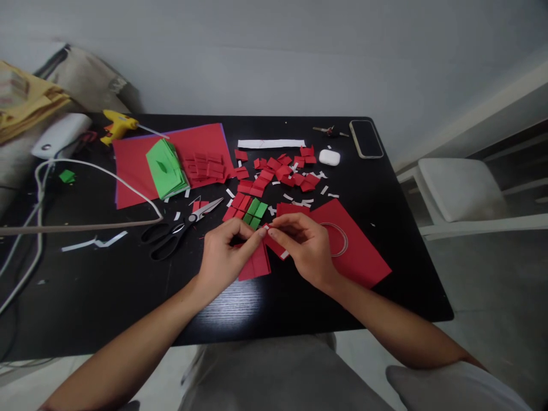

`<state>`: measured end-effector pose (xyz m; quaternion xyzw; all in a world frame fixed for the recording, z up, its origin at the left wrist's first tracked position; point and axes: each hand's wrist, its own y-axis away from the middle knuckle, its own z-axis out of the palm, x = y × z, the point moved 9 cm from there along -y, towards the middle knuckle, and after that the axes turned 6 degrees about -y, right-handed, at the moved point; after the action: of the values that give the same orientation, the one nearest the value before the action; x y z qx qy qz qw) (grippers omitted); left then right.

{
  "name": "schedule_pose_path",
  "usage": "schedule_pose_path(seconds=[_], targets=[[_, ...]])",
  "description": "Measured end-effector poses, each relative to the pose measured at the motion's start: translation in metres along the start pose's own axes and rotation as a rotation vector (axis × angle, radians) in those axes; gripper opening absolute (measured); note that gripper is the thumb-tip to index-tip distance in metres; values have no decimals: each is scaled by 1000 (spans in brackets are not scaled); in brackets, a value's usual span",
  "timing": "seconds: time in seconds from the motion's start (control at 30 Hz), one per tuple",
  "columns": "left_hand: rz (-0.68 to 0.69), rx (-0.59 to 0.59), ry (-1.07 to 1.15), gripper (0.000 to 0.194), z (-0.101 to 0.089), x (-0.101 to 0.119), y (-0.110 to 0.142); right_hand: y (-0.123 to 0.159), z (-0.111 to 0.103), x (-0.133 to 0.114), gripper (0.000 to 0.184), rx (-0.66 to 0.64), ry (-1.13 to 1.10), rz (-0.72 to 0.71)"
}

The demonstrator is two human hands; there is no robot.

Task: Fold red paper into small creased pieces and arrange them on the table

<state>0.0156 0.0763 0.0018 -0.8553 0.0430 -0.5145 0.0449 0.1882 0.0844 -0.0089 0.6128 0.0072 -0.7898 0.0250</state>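
My left hand (225, 254) and my right hand (306, 248) meet over the black table (107, 297), fingers pinched together on a small folded red paper piece (266, 229). Under my left hand lies a folded red paper stack (256, 266). A red sheet (351, 245) with a white ring drawn on it lies under my right hand. Just beyond my fingers sits a row of small red and green folded squares (248, 208).
Black scissors (177, 228) lie left of my hands. Scattered red pieces (278, 171), a green paper stack (166, 168) on a large red sheet (128, 165), a yellow glue gun (117, 125), an earbud case (329, 157) and a phone (366, 138) sit farther back. White cables (38, 188) run at left.
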Motion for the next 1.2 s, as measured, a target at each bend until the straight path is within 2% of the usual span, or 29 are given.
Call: schedule_pose_path(seconds=[0.17,0.23,0.37,0.47,0.6,0.83,1.1,1.2], targets=[[-37,-17,13,51,0,-5,-4,-1,-3,-4,15,27,9,-5],[-32,-30,8,46,0,-4,-6,-2,-5,-4,16,40,17,-3],[-4,-31,106,17,-2,2,-7,-4,-6,1,22,50,13,28],[-6,-68,174,19,4,2,-6,-3,-2,7,25,20,12,48],[7,-87,161,18,8,1,-5,-3,3,11,25,-29,16,56],[61,-87,118,13,5,4,-6,-10,0,7,14,-64,80,93],[-147,-170,295,22,14,-10,-6,-9,-4,3,11,-14,124,19],[-161,-159,318,24,15,-12,-6,-8,-4,5,13,-14,110,14]])
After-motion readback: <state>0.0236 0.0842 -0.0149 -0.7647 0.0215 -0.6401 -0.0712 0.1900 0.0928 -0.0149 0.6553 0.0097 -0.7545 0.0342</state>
